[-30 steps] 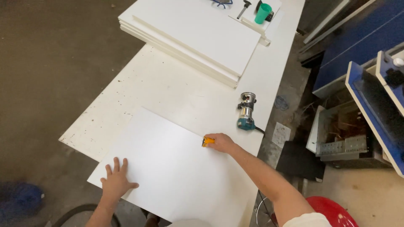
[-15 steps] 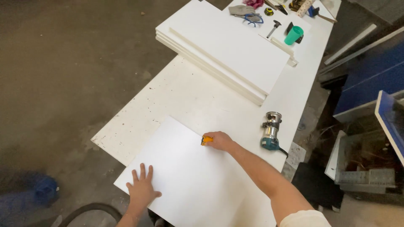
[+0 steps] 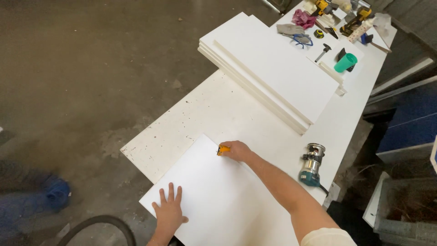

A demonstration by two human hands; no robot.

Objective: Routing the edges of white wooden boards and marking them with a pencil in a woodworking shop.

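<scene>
The right hand (image 3: 237, 151) is gripping a small orange-yellow tool (image 3: 223, 149), probably a tape measure or marker, and pressing it at the far edge of the white panel (image 3: 218, 200). The left hand (image 3: 169, 210) is lying flat and open on the panel's near-left part, fingers spread, holding nothing. Against the pictures from 1 second and half a second ago, both hands are keeping the same places on the panel; only the view is lifting, so more of the far end of the counter (image 3: 205, 114) is now showing. That suggests the panel is being held steady while the tool is staying at 1 spot on the edge.

Counting outward: 1 loose panel is lying under the hands at the near end of the counter. 1 compact router (image 3: 312, 165) is standing to the right, apart from the arm. 1 stack of white boards (image 3: 273, 68) is lying further up; about 4 layers are showing at its edge. Beyond it are 1 green cup (image 3: 346, 62), 1 pair of blue-rimmed glasses (image 3: 300, 40), 1 pink rag (image 3: 304, 19) and 2 yellow power drills (image 3: 325, 6), too small to detail.
</scene>
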